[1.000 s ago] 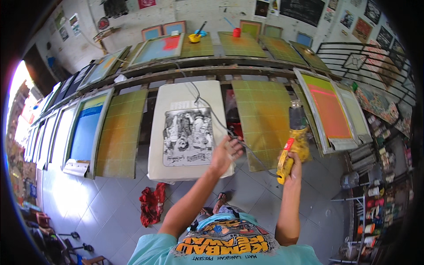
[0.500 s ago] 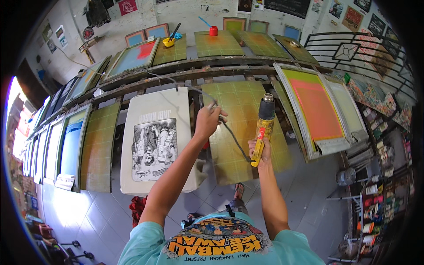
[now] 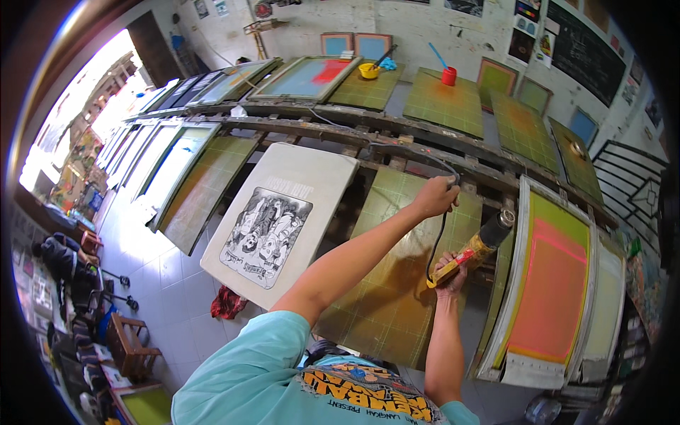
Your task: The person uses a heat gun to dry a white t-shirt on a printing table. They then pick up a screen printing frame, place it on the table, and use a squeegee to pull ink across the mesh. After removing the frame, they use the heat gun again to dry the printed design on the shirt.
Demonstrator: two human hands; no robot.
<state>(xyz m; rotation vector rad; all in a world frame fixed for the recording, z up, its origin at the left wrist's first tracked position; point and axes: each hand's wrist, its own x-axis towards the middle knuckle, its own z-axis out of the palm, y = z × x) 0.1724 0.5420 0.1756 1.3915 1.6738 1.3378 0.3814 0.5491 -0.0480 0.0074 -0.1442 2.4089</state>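
My right hand [image 3: 449, 276] is wrapped round the grip of a yellow heat gun [image 3: 476, 248] with a black front part and a metal nozzle, tilted up and to the right. From its rear end a black power cord [image 3: 434, 248] rises to my left hand [image 3: 437, 197], whose fingers are closed on it. Both hands hover over a bare greenish-brown printing board [image 3: 397, 205] with grid lines. Left of my arm, a cream shirt [image 3: 319, 173] is stretched on another board, bearing a black-and-white illustrated print [image 3: 265, 237].
Framed screens, one with a pink mesh [image 3: 549, 297], lie to the right. Wooden rails [image 3: 418, 145] run behind the boards. On the far row stand a yellow bowl [image 3: 369, 71] and a red pot [image 3: 449, 76]. A wooden stool [image 3: 131, 347] is at the lower left.
My view has turned left. The heat gun has swung from near upright to leaning right. My left hand, still holding the cord, has reached farther out toward the rails.
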